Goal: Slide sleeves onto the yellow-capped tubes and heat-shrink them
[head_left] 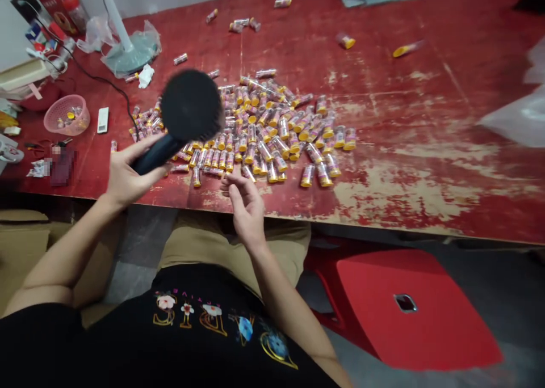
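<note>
My left hand (128,169) is closed around the handle of a black round-headed tool (191,105), held up above the table. Its head is a flat disc with a rough, bristle-like lower edge; whether it is a brush or a dryer I cannot tell. Beyond and partly behind it spreads a heap of small clear tubes (264,124) with yellow ends and pinkish labels. My right hand (248,206) hovers at the table's front edge, close to the nearest tubes. Its fingers are loosely bent, the thumb apart, with nothing visible between them.
The worn red table (404,104) carries loose tubes toward the back. At left are a pink basket (68,116), a white device (103,120), a dark cable (108,83) and a lamp stand (131,53). Clear plastic (517,118) lies right; a red stool (409,314) stands below.
</note>
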Demonstrator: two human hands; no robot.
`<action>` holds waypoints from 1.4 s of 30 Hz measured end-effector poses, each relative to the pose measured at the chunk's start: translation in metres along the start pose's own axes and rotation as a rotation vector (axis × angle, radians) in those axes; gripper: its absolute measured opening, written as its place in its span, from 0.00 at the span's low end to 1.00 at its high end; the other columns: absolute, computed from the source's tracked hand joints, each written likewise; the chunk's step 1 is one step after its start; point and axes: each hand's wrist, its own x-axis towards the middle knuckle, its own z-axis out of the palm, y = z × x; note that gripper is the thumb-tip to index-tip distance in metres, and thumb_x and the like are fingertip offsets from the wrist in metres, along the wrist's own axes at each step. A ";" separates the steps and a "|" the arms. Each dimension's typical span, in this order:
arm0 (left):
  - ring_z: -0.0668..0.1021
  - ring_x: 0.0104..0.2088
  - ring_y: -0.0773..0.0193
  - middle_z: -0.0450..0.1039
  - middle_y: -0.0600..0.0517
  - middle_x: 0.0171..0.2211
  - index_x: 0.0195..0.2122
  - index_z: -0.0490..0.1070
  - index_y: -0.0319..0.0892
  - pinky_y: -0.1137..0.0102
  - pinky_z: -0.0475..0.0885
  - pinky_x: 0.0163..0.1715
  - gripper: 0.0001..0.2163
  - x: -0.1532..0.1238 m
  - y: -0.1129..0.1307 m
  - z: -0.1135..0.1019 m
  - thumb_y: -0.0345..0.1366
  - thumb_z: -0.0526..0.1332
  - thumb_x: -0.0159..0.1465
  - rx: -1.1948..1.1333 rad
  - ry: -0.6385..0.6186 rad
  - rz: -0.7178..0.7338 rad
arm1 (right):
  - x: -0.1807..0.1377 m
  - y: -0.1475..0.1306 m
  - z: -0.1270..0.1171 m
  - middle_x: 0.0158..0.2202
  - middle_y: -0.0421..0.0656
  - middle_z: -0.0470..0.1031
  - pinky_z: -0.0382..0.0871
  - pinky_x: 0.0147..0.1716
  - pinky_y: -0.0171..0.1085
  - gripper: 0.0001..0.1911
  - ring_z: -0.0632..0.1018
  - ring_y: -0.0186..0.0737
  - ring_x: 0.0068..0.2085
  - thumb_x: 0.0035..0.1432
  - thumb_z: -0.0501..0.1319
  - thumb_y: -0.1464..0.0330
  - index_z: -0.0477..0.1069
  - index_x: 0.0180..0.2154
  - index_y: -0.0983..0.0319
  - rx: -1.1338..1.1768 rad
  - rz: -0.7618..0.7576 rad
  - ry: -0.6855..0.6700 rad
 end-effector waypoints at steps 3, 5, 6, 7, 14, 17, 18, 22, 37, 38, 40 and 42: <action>0.84 0.40 0.57 0.82 0.46 0.46 0.71 0.58 0.43 0.68 0.79 0.46 0.38 -0.026 0.007 0.031 0.42 0.68 0.60 0.082 -0.010 0.126 | -0.012 -0.038 0.042 0.52 0.48 0.78 0.71 0.60 0.52 0.23 0.78 0.45 0.54 0.56 0.69 0.57 0.73 0.50 0.60 0.467 0.174 -0.024; 0.85 0.39 0.57 0.81 0.45 0.49 0.74 0.50 0.44 0.69 0.79 0.45 0.40 -0.037 0.011 0.049 0.41 0.66 0.62 0.118 -0.029 0.228 | -0.012 -0.053 0.065 0.51 0.45 0.78 0.68 0.63 0.53 0.23 0.78 0.44 0.54 0.54 0.71 0.59 0.73 0.49 0.60 0.580 0.204 0.059; 0.85 0.39 0.57 0.81 0.44 0.50 0.74 0.48 0.45 0.69 0.79 0.44 0.40 -0.040 0.012 0.055 0.41 0.64 0.63 0.124 -0.043 0.284 | -0.011 -0.057 0.072 0.50 0.44 0.77 0.68 0.64 0.53 0.22 0.78 0.43 0.54 0.55 0.70 0.59 0.72 0.49 0.59 0.595 0.194 0.116; 0.85 0.40 0.57 0.80 0.44 0.52 0.75 0.46 0.46 0.68 0.79 0.45 0.40 -0.040 0.014 0.056 0.40 0.64 0.64 0.115 -0.071 0.337 | -0.011 -0.060 0.077 0.50 0.43 0.77 0.68 0.64 0.53 0.20 0.79 0.42 0.54 0.56 0.68 0.60 0.71 0.49 0.59 0.595 0.175 0.176; 0.72 0.62 0.51 0.65 0.45 0.65 0.74 0.51 0.53 0.57 0.71 0.61 0.33 0.034 0.000 0.024 0.46 0.60 0.68 -0.148 -0.385 0.576 | -0.023 -0.055 0.070 0.52 0.44 0.77 0.69 0.64 0.49 0.17 0.79 0.40 0.53 0.59 0.65 0.59 0.70 0.48 0.59 0.479 0.110 0.541; 0.74 0.58 0.53 0.71 0.43 0.59 0.68 0.63 0.47 0.57 0.70 0.59 0.23 0.084 -0.016 0.072 0.41 0.53 0.73 -0.074 -0.404 0.625 | -0.028 -0.048 0.061 0.52 0.45 0.78 0.70 0.62 0.49 0.18 0.79 0.42 0.53 0.61 0.63 0.58 0.71 0.50 0.59 0.413 0.105 0.632; 0.74 0.57 0.53 0.71 0.41 0.58 0.67 0.65 0.44 0.58 0.69 0.59 0.22 0.099 -0.017 0.100 0.40 0.52 0.73 -0.030 -0.495 0.685 | -0.028 -0.045 0.059 0.52 0.45 0.78 0.71 0.62 0.49 0.19 0.79 0.42 0.54 0.62 0.63 0.58 0.71 0.52 0.59 0.383 0.104 0.651; 0.66 0.67 0.46 0.61 0.34 0.67 0.68 0.63 0.36 0.55 0.60 0.66 0.26 0.133 0.003 0.222 0.44 0.55 0.72 0.160 -0.717 0.848 | -0.022 -0.035 0.054 0.54 0.46 0.77 0.74 0.58 0.47 0.22 0.79 0.43 0.55 0.63 0.61 0.58 0.69 0.57 0.56 0.310 0.047 0.715; 0.67 0.65 0.46 0.67 0.39 0.65 0.60 0.74 0.41 0.47 0.51 0.68 0.25 0.187 -0.040 0.255 0.52 0.51 0.72 0.220 -0.577 0.858 | 0.031 -0.031 0.028 0.53 0.46 0.78 0.78 0.53 0.45 0.27 0.80 0.43 0.51 0.57 0.66 0.60 0.69 0.58 0.57 0.466 0.075 0.738; 0.66 0.67 0.46 0.66 0.39 0.66 0.61 0.73 0.42 0.48 0.51 0.68 0.24 0.189 -0.027 0.268 0.49 0.50 0.73 0.205 -0.557 0.844 | 0.030 -0.030 0.026 0.53 0.46 0.78 0.78 0.52 0.45 0.27 0.80 0.44 0.52 0.58 0.66 0.60 0.69 0.58 0.57 0.457 0.078 0.740; 0.60 0.70 0.46 0.59 0.40 0.70 0.65 0.68 0.43 0.47 0.49 0.69 0.24 0.192 0.004 0.307 0.45 0.51 0.73 0.184 -0.588 0.897 | 0.030 -0.027 0.022 0.51 0.47 0.79 0.79 0.51 0.44 0.25 0.80 0.44 0.52 0.59 0.65 0.60 0.70 0.57 0.58 0.431 0.077 0.751; 0.53 0.73 0.43 0.52 0.41 0.73 0.69 0.63 0.44 0.45 0.45 0.69 0.28 0.195 0.030 0.349 0.50 0.54 0.71 0.178 -0.657 0.988 | 0.031 -0.025 0.015 0.50 0.47 0.79 0.79 0.51 0.44 0.23 0.79 0.44 0.52 0.60 0.65 0.59 0.71 0.55 0.57 0.406 0.060 0.752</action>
